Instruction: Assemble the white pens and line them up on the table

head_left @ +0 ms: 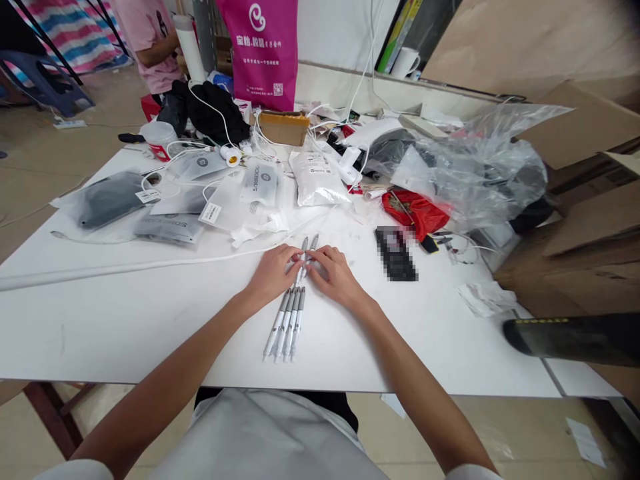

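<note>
Several grey and white pens (285, 325) lie side by side on the white table (150, 320), close to its front edge. Just beyond them are two more pens (305, 257), nearly parallel, with their grey ends pointing away from me. My left hand (275, 270) has its fingers closed on the left one of these two. My right hand (331, 270) holds the right one from the other side, thumb and fingertips pressed to it. The fingertips of both hands almost meet, and they hide the middle of the two pens.
Plastic packages (170, 227) and a white parcel (319, 179) fill the back. A phone (397, 253) lies right of my hands, near a red bag (425, 215) and clear plastic (480, 173). A white strip (125, 268) crosses the left. A person in pink (150, 40) is behind.
</note>
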Motion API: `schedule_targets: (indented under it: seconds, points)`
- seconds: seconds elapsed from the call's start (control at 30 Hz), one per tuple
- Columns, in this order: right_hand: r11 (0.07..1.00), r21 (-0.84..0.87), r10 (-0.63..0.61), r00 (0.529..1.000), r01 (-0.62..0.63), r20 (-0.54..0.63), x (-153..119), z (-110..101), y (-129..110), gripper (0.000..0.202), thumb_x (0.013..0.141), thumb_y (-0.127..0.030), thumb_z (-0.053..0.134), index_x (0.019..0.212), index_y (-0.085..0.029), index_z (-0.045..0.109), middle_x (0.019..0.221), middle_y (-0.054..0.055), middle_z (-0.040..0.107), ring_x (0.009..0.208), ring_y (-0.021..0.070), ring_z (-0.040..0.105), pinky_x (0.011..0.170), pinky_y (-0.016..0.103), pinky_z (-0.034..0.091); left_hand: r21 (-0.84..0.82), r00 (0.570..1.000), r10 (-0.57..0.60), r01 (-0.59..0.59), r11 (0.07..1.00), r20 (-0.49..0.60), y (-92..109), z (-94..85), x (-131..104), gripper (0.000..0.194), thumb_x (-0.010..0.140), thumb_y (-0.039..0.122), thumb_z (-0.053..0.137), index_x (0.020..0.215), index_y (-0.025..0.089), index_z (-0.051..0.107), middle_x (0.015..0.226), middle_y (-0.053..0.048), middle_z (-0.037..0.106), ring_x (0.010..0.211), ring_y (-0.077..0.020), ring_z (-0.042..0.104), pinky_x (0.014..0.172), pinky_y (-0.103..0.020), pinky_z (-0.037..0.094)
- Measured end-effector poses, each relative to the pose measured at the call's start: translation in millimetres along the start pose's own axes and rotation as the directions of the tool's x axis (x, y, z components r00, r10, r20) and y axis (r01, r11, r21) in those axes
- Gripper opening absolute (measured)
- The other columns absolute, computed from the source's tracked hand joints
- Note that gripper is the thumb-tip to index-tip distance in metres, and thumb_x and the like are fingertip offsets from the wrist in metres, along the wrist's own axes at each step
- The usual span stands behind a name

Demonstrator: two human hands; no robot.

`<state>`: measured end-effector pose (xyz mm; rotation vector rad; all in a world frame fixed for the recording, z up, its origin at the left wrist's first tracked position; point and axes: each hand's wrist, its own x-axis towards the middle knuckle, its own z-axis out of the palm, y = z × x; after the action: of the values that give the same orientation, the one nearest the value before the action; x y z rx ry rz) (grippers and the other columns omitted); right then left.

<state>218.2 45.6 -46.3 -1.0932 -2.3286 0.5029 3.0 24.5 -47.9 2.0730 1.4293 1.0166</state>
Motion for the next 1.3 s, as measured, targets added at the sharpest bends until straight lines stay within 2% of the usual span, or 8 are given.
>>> schedule_targets:
  seconds: [0.2, 0.33, 0.57, 0.73, 0.9, 1.0, 1.17, 1.3]
  points:
    - [0.999, -0.046, -0.018, 1.0, 0.018, -0.007, -2.1, 0.6, 2.9, 0.047, 0.106, -0.047, 0.059, 0.147, -0.024, 0.064, 0.134, 0.017, 0.059, 0.122, 0.0333, 0.058, 0.109, 0.055, 0.048, 0.05, 1.0, -0.013, 0.012, 0.999, 0.015, -0.7, -0.7, 0.7, 0.018, 0.101, 0.022, 0.062, 0.116, 0.022, 0.071, 0.096, -0.005, 0.072, 0.094, -0.0254, 0.067, 0.093, -0.041, 0.051]
    - [0.999, -0.048, -0.009, 1.0, 0.01, 0.027, -2.2, 0.0, 2.4, 0.056, 0.106, -0.05, 0.059, 0.156, -0.026, 0.054, 0.151, 0.017, 0.057, 0.14, 0.037, 0.051, 0.114, 0.058, 0.045, 0.063, 0.999, -0.042, 0.042, 0.997, 0.008, -1.0, -0.7, 1.1, 0.019, 0.101, 0.023, 0.062, 0.118, 0.022, 0.071, 0.09, -0.004, 0.072, 0.091, -0.0255, 0.068, 0.092, -0.041, 0.051]
    - [0.999, 0.003, -0.053, 0.997, 0.053, 0.052, -2.3, -4.2, -1.1, 0.057, 0.104, -0.052, 0.064, 0.155, -0.029, 0.056, 0.159, 0.013, 0.057, 0.146, 0.0354, 0.052, 0.118, 0.057, 0.044, 0.089, 0.999, -0.031, 0.033, 0.996, -0.015, -1.5, 1.4, 1.0, 0.021, 0.101, 0.021, 0.061, 0.121, 0.021, 0.069, 0.09, -0.003, 0.072, 0.09, -0.0253, 0.068, 0.093, -0.042, 0.051]
    - [0.994, 0.025, -0.108, 0.992, 0.107, 0.067, -3.7, -4.0, 0.3, 0.057, 0.105, -0.048, 0.064, 0.158, -0.03, 0.054, 0.165, 0.013, 0.053, 0.152, 0.034, 0.051, 0.122, 0.058, 0.043, 0.085, 0.999, -0.035, 0.037, 0.996, -0.028, -1.2, 0.8, 0.9, 0.021, 0.101, 0.02, 0.062, 0.121, 0.021, 0.069, 0.09, -0.004, 0.072, 0.09, -0.0248, 0.068, 0.09, -0.04, 0.052]
    - [0.989, 0.037, -0.143, 0.987, 0.141, 0.069, -4.2, -3.3, 1.6, 0.059, 0.104, -0.046, 0.065, 0.159, -0.03, 0.053, 0.164, 0.014, 0.053, 0.151, 0.0346, 0.052, 0.122, 0.06, 0.044, 0.083, 0.999, -0.038, 0.04, 0.996, -0.027, 0.3, -0.6, 0.8, 0.022, 0.101, 0.02, 0.063, 0.121, 0.022, 0.069, 0.09, -0.004, 0.071, 0.091, -0.0253, 0.069, 0.091, -0.04, 0.052]
    - [0.988, 0.03, -0.15, 0.985, 0.148, 0.081, -4.7, -3.9, -0.2, 0.058, 0.105, -0.048, 0.064, 0.159, -0.031, 0.053, 0.162, 0.014, 0.053, 0.147, 0.036, 0.052, 0.121, 0.061, 0.044, 0.072, 0.999, -0.045, 0.046, 0.996, -0.026, 1.1, -1.3, 0.7, 0.021, 0.101, 0.021, 0.062, 0.121, 0.022, 0.07, 0.098, -0.006, 0.072, 0.096, -0.0259, 0.068, 0.091, -0.04, 0.052]
    - [0.994, -0.016, -0.102, 0.992, 0.104, 0.078, -7.7, -2.3, -2.8, 0.065, 0.102, -0.055, 0.065, 0.16, -0.029, 0.054, 0.144, 0.017, 0.055, 0.135, 0.0384, 0.049, 0.117, 0.064, 0.046, 0.056, 0.998, -0.055, 0.057, 0.997, -0.03, 1.3, -2.0, 0.7, 0.022, 0.103, 0.023, 0.062, 0.123, 0.021, 0.071, 0.108, -0.009, 0.072, 0.105, -0.0271, 0.067, 0.095, -0.041, 0.052]
    - [0.994, 0.0, -0.108, 0.99, 0.109, 0.087, -8.8, -0.2, -4.2, 0.065, 0.103, -0.054, 0.063, 0.162, -0.027, 0.051, 0.135, 0.017, 0.057, 0.127, 0.0369, 0.05, 0.114, 0.062, 0.048, 0.062, 0.998, -0.049, 0.05, 0.997, -0.027, 0.7, -2.0, 0.7, 0.023, 0.103, 0.024, 0.062, 0.124, 0.021, 0.071, 0.113, -0.01, 0.071, 0.11, -0.0282, 0.066, 0.1, -0.043, 0.052]
